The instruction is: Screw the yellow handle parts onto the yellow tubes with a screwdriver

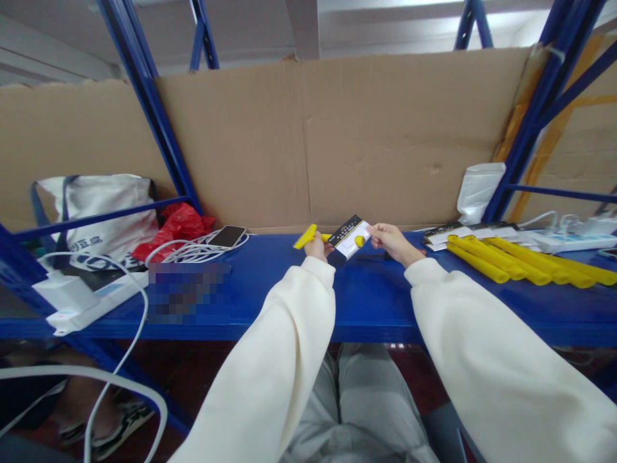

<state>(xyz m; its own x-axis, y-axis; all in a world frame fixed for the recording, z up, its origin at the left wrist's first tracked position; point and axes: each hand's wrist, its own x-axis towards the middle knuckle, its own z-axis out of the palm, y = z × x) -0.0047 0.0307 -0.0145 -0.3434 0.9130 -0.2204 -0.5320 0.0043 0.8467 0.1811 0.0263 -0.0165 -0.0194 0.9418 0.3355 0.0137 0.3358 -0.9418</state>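
My left hand (316, 247) is closed around a yellow T-shaped tool (305, 236). Its flat head sticks out to the left, and a bit of yellow handle shows beyond the fingers. My right hand (389, 241) pinches the right edge of a black and white printed card sleeve (348, 239), which is tilted above the blue table. A yellow patch shows on the sleeve's white part. The sleeve's left end lies close against my left hand; whether those fingers touch it I cannot tell.
Several yellow tubes (511, 260) lie at the right of the blue table (274, 289), before a stack of printed cards (446, 235). Power strips, white cables (193, 249), a phone (227, 236), a red plastic bag (176, 231) and a cloth bag (106, 206) are around. Cardboard (385, 141) stands behind.
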